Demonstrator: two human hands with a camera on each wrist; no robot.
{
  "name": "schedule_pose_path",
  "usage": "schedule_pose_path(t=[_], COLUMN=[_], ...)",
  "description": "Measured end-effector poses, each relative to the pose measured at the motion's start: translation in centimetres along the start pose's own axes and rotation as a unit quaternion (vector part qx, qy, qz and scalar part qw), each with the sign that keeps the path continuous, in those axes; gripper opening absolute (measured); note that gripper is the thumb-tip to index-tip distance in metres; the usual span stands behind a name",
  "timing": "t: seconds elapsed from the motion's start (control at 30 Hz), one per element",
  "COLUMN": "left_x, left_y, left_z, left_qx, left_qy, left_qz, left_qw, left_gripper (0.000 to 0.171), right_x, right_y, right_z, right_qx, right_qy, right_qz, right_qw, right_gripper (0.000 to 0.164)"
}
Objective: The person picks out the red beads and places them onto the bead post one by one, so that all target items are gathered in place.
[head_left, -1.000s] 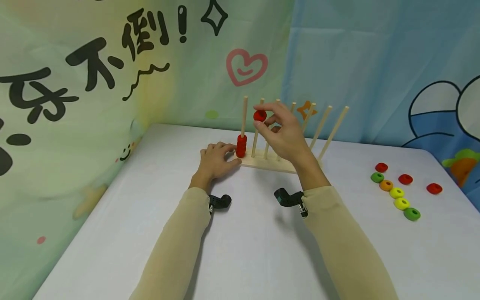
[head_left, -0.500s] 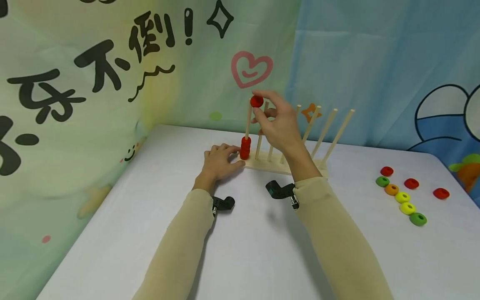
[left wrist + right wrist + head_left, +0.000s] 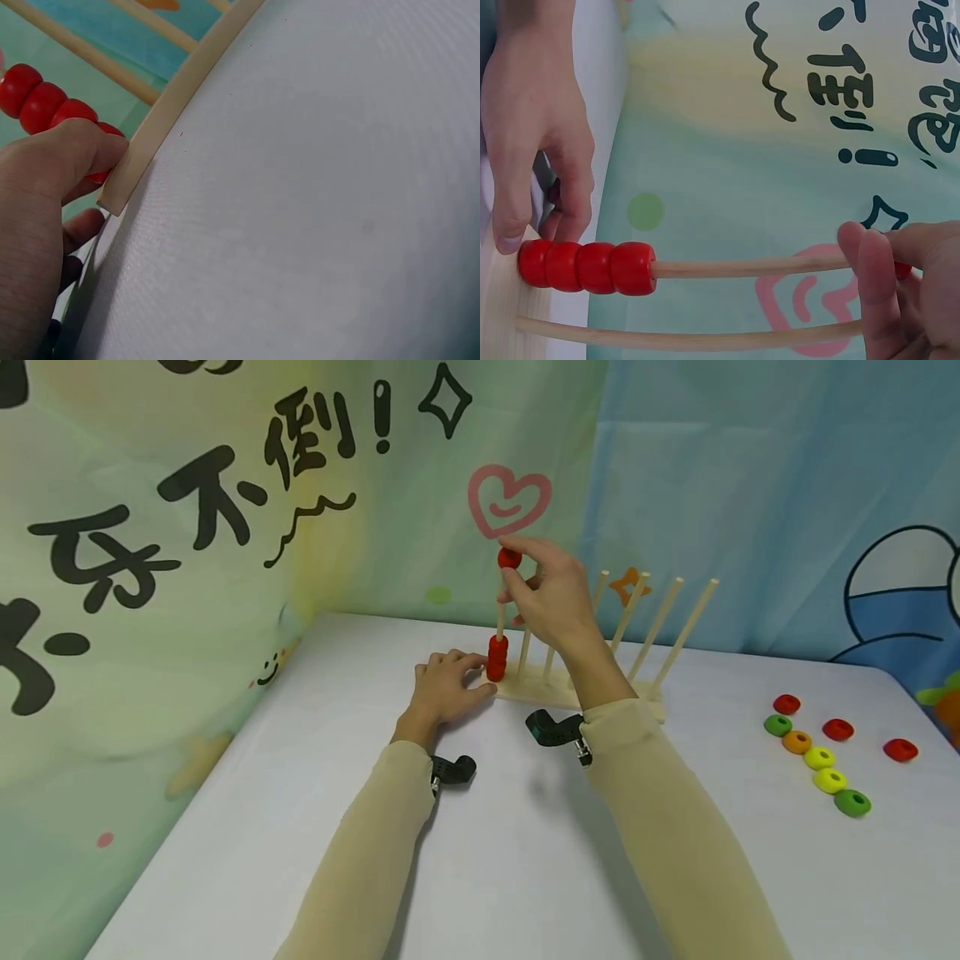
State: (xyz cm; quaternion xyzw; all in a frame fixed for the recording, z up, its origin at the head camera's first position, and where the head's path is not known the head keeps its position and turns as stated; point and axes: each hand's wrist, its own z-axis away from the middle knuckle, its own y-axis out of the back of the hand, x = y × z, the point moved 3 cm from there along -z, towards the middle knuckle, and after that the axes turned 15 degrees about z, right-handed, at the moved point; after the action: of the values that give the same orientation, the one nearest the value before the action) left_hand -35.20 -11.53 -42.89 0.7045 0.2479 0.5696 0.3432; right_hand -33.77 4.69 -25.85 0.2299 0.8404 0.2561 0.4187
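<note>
The right grip (image 3: pixel 553 593) is pinching a red bead (image 3: pixel 509 558), its thumb and index finger parted only by the bead's own width — the bead is showing at their tips, up at the top of the end peg (image 3: pixel 750 268). Whether the peg is entering the hole I cannot tell, as the fingers are covering that spot. Well below the right grip, four beads are forming a red stack (image 3: pixel 596 267) on that same peg. Just beside the stack, the left grip (image 3: pixel 447 685) is clasping the end of the wooden base (image 3: pixel 540 693), thumb to the near edge. Well out to the right of the right grip, loose beads (image 3: pixel 819 758) are lying on the bench (image 3: pixel 525 860).

The likeliest trouble, to my mind, is coming from alignment: with the hole tilting off the peg's line, the bead could be catching on the tip and springing from the pinch. A sideways push from the right grip could be rocking the base, should the left grip be slackening — and the curled fingers, working so near the neighbouring peg (image 3: pixel 690 343), could be knocking it
</note>
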Motion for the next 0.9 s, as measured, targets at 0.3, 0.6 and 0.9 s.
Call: schedule_pose_path(t=[0.3, 0.6, 0.9], left_x=[0.4, 0.2, 0.4], left_y=[0.0, -0.2, -0.1], left_z=[0.0, 0.0, 0.1], left_qx=[0.000, 0.002, 0.002], left_qy=[-0.001, -0.002, -0.001], left_qz=[0.002, -0.008, -0.007], left_qw=[1.0000, 1.0000, 1.0000], left_gripper=[0.054, 0.055, 0.056], right_x=[0.4, 0.6, -2.4], right_y=[0.2, 1.1, 3.9], right_z=[0.4, 1.6, 3.6], right_qx=[-0.024, -0.005, 0.032], right_qy=[0.006, 0.007, 0.038], right_qz=[-0.008, -0.056, -0.037], right_qw=[1.000, 0.998, 0.998], right_gripper=[0.045, 0.036, 0.032])
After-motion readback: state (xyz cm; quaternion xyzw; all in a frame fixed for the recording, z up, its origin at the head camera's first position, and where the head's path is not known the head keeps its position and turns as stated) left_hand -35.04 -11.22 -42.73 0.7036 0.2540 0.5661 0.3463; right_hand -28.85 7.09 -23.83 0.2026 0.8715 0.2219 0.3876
